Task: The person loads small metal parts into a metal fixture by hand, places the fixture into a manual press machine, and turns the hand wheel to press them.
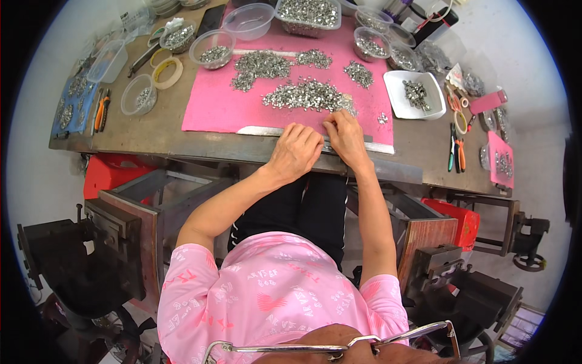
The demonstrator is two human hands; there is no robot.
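Observation:
At the near edge of the table, my left hand is curled with its fingers pressed together over a grey metal bar. My right hand is beside it, thumb and fingers bent in a pinch at the same edge. Whatever small thing is between the fingers of either hand is hidden. Just beyond my right hand lies a long heap of small shiny metal pieces on a pink mat. Farther back are a wider heap and smaller heaps of similar pieces.
A white dish of metal pieces stands right of the mat. Clear plastic tubs line the back and left. Tape rolls and orange-handled pliers lie left; more pliers lie right. Vises flank my seat below the table.

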